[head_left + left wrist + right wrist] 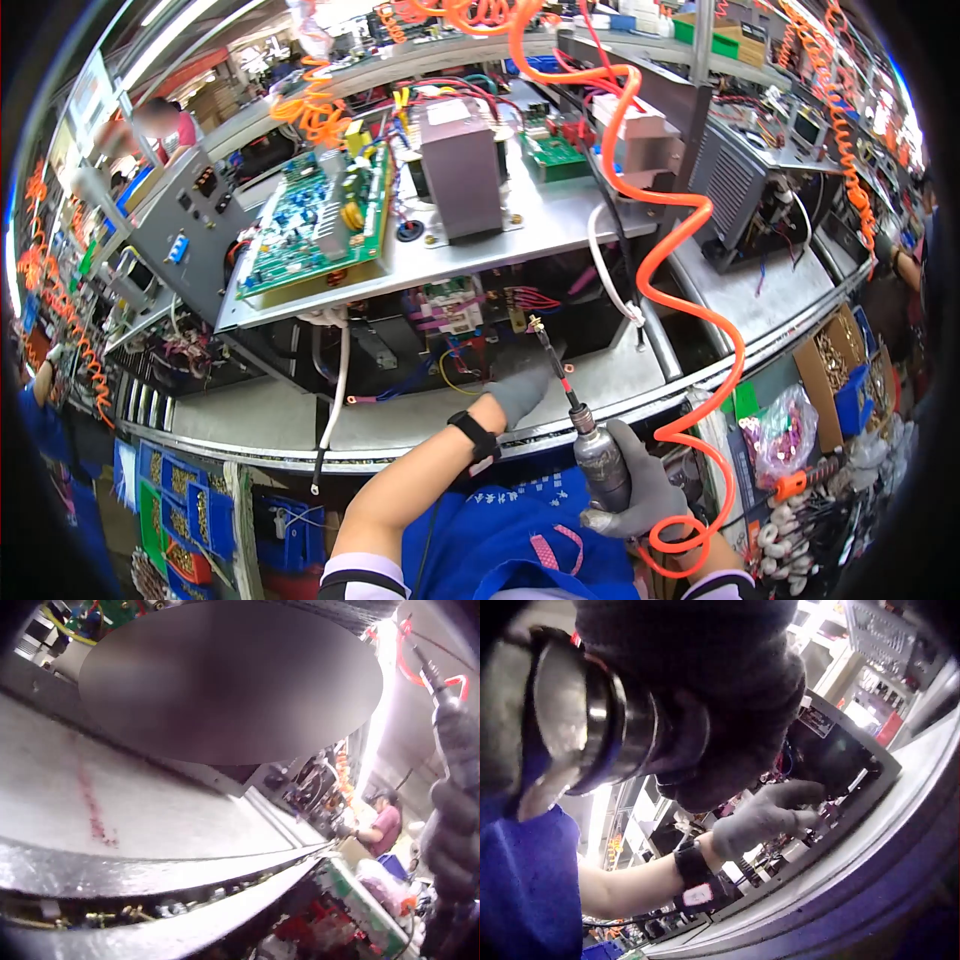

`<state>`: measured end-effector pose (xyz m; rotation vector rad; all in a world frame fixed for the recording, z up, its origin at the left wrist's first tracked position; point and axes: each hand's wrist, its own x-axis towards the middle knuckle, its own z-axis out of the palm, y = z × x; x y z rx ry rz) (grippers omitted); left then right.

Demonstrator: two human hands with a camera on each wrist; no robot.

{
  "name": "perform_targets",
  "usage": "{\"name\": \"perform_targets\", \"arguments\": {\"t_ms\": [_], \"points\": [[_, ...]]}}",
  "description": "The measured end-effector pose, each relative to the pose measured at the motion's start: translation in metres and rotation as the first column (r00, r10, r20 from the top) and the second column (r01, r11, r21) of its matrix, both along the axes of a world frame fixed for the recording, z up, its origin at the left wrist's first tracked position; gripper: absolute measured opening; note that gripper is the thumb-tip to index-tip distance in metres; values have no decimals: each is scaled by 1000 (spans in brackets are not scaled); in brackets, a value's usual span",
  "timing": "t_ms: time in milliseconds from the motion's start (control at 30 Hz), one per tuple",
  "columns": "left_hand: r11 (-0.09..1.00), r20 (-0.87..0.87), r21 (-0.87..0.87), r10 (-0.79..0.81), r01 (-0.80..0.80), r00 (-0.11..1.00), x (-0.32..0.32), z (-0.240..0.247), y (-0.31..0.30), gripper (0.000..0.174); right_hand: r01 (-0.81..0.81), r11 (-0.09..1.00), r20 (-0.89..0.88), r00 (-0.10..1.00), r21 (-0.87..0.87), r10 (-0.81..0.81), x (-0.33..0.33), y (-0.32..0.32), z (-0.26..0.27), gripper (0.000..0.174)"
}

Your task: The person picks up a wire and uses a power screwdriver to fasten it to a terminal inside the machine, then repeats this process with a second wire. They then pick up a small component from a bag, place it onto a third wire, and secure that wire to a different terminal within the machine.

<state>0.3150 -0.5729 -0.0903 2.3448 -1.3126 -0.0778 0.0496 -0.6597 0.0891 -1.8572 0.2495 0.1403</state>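
My gloved right hand [645,490] grips a pneumatic screwdriver [603,470], its long bit pointing up and away toward the chassis. At the bit's tip sits a small brass-coloured fastener [537,324]. In the left wrist view, the screwdriver [455,727] stands at the right edge, fingers wrapped round its body. My gloved left hand [522,394] reaches to the lower front opening of the metal chassis [385,275]. The right wrist view shows the left hand [761,825] with its fingers extended toward wiring inside. A yellow wire [447,372] and ring-ended leads lie beside it.
On the chassis top stand a green circuit board [318,215] and a large transformer [460,165]. An orange coiled air hose [690,290] hangs at the right. White cables [333,400] dangle over the bench edge. Bins of screws [180,490] sit below left.
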Motion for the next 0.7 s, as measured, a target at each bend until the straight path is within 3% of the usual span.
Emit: {"name": "perform_targets", "arguments": {"t_ms": [67, 133, 167, 200, 267, 400, 433, 533, 633, 700], "points": [[999, 118, 52, 2, -8, 993, 0, 14, 6, 37, -109, 992, -21, 994, -68, 108, 6, 6, 7, 104], [999, 293, 3, -51, 53, 955, -21, 73, 19, 33, -163, 986, 60, 984, -47, 165, 8, 16, -2, 105], [987, 187, 47, -163, 157, 969, -12, 62, 23, 25, -183, 982, 98, 978, -40, 187, 9, 21, -8, 106], [985, 172, 54, -173, 166, 970, -10, 65, 28, 23, -255, 967, 37, 966, 9, 255, 14, 24, -15, 107], [980, 139, 70, -196, 188, 971, -9, 77, 36, 20, -313, 949, 76, 946, -40, 315, 19, 37, -20, 107], [967, -79, -192, -185, 167, 980, 5, 83, 57, 21, -404, 913, 136, 908, 49, 395, 27, 56, -36, 106], [970, -114, -196, -167, 142, 979, 4, 100, 63, 20, -415, 909, 138, 902, 27, 408, 29, 59, -39, 106], [862, -197, -462, 130, -209, 972, 3, 81, 65, 16, -436, 895, 88, 899, 93, 429, 34, 67, -47, 107], [679, -433, -610, 146, -408, 890, -8, 74, 60, 16, -364, 928, 258, 906, 75, 335, 37, 76, -59, 106], [556, -467, -688, 152, -467, 871, -6, 53, 55, 17, -320, 939, 185, 938, 124, 295, 36, 75, -63, 105]]}}
